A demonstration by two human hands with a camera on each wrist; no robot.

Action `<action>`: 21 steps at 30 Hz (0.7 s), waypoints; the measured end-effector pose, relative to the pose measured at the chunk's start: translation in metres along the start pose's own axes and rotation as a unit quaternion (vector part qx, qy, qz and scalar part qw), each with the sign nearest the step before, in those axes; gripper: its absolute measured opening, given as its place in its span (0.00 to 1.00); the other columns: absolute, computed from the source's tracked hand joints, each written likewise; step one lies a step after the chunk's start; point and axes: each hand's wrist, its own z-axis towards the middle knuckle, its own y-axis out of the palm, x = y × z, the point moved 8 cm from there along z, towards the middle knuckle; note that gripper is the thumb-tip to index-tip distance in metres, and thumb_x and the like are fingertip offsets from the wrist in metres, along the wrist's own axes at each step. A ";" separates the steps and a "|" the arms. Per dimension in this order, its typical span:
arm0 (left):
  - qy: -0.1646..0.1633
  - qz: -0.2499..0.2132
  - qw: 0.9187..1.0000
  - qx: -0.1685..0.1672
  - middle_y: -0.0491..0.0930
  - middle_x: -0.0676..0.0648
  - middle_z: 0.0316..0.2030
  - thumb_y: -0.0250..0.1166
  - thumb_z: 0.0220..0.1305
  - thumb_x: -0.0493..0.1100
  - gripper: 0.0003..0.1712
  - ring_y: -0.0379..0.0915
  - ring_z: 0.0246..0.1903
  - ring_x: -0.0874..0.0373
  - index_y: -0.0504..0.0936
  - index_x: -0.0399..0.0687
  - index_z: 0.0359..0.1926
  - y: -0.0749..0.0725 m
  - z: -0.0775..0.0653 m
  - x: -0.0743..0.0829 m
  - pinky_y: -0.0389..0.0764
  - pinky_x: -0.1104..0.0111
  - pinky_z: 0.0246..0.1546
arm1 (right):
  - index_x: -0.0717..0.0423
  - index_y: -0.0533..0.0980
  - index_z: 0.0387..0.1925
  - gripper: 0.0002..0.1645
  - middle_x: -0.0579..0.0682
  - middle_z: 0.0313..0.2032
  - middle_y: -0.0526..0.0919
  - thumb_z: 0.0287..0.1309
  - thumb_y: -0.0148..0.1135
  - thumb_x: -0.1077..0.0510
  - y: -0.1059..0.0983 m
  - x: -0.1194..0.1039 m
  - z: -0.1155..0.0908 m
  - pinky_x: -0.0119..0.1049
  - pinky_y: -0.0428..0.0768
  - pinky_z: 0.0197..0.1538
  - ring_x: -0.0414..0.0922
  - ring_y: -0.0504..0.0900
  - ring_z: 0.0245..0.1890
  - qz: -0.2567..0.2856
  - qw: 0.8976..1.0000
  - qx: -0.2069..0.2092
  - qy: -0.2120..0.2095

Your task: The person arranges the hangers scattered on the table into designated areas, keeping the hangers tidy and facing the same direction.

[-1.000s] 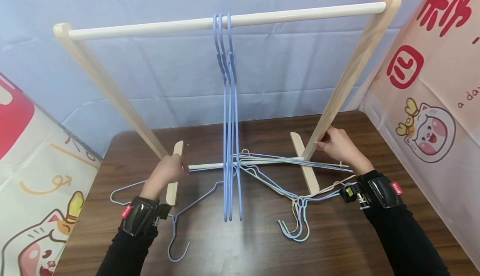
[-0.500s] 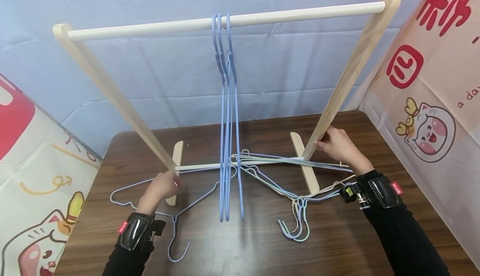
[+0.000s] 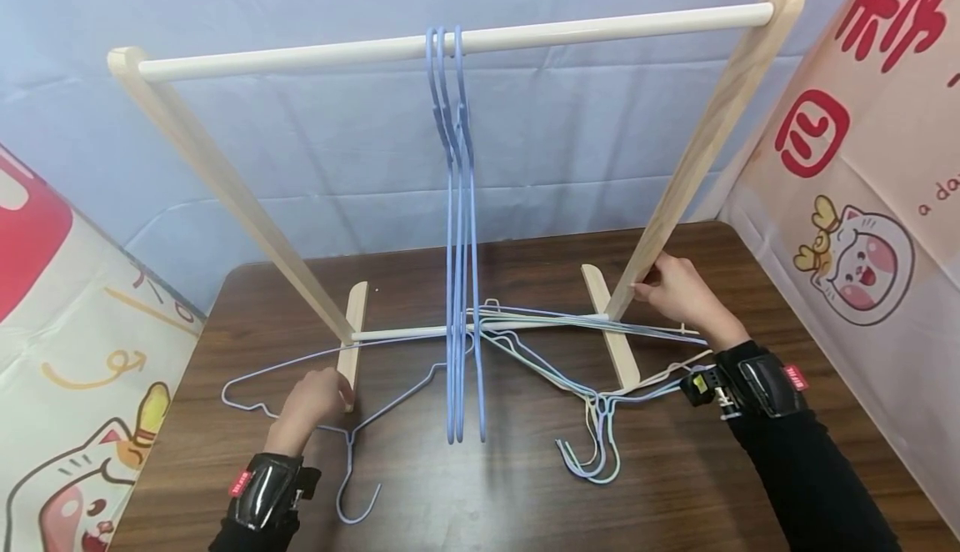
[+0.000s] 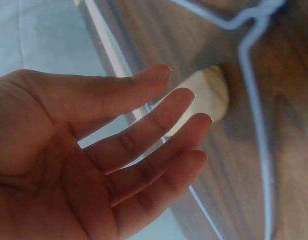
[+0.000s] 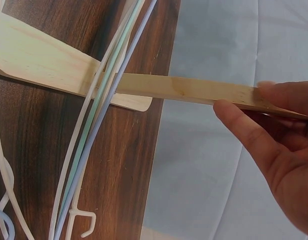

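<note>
A clothes rack stands on the table, with a white top bar (image 3: 600,32) between two wooden uprights. Three blue hangers (image 3: 458,243) hang side by side from the bar's middle. Low on the right upright (image 3: 697,148), my right hand (image 3: 684,295) pinches the wood between thumb and fingers; the right wrist view shows this grip on the upright (image 5: 179,87). My left hand (image 3: 309,402) is over the front end of the left foot (image 3: 357,306), and its fingers are loosely bent with nothing in them in the left wrist view. Beneath it lies a loose blue hanger (image 3: 350,456).
Several blue, green and cream hangers (image 3: 596,408) lie bunched across the right foot (image 3: 618,356), hooks toward the front. A white lower rod (image 3: 401,333) joins the feet. Cloth backdrops enclose the wooden table (image 3: 465,510) at the back and both sides.
My left hand has come off the left upright's base and moved forward and down along the foot. My right hand keeps its grip on the right upright. The hanging hangers swayed slightly.
</note>
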 end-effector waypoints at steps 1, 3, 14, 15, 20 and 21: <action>-0.003 -0.002 1.000 0.001 0.81 0.42 0.30 0.64 0.42 0.30 0.09 0.75 0.29 0.47 0.84 0.45 0.27 0.002 -0.001 -0.002 0.76 0.57 0.29 | 0.76 0.67 0.45 0.17 0.70 0.35 0.78 0.54 0.57 0.69 0.000 0.000 0.000 0.42 0.79 0.32 0.61 0.79 0.35 0.000 1.000 0.000 0.000; -0.007 -0.001 1.000 0.004 0.81 0.41 0.30 0.63 0.42 0.30 0.09 0.75 0.29 0.46 0.84 0.46 0.26 0.005 -0.004 -0.004 0.76 0.56 0.29 | 0.76 0.67 0.45 0.17 0.70 0.35 0.78 0.54 0.57 0.69 0.000 0.000 0.000 0.42 0.78 0.31 0.61 0.80 0.35 -0.001 1.000 -0.002 0.000; -0.011 -0.020 1.000 0.005 0.81 0.44 0.27 0.60 0.36 0.25 0.15 0.74 0.25 0.52 0.84 0.44 0.26 0.017 -0.010 -0.010 0.75 0.60 0.25 | 0.75 0.67 0.45 0.18 0.70 0.36 0.78 0.54 0.58 0.69 0.001 0.001 0.001 0.43 0.78 0.32 0.61 0.79 0.36 -0.006 1.000 0.001 0.000; -0.011 -0.023 1.000 0.005 0.81 0.44 0.27 0.60 0.36 0.25 0.15 0.74 0.24 0.53 0.84 0.44 0.26 0.018 -0.011 -0.010 0.75 0.61 0.24 | 0.75 0.67 0.45 0.18 0.70 0.36 0.78 0.54 0.58 0.69 0.001 0.001 0.001 0.43 0.78 0.32 0.61 0.79 0.36 -0.006 1.000 0.001 -0.001; -0.009 -0.027 1.000 0.006 0.80 0.43 0.26 0.61 0.35 0.24 0.16 0.71 0.22 0.54 0.85 0.44 0.26 0.021 -0.013 -0.012 0.74 0.63 0.23 | 0.75 0.67 0.45 0.18 0.70 0.36 0.78 0.54 0.58 0.69 0.001 0.000 0.000 0.43 0.78 0.32 0.61 0.79 0.36 -0.004 1.000 0.000 -0.002; -0.008 -0.028 1.000 0.006 0.80 0.43 0.26 0.62 0.35 0.24 0.16 0.71 0.22 0.54 0.85 0.44 0.26 0.021 -0.013 -0.012 0.73 0.63 0.23 | 0.75 0.67 0.45 0.17 0.70 0.36 0.78 0.54 0.58 0.69 0.001 0.000 0.000 0.43 0.78 0.32 0.61 0.79 0.36 -0.004 1.000 0.000 -0.003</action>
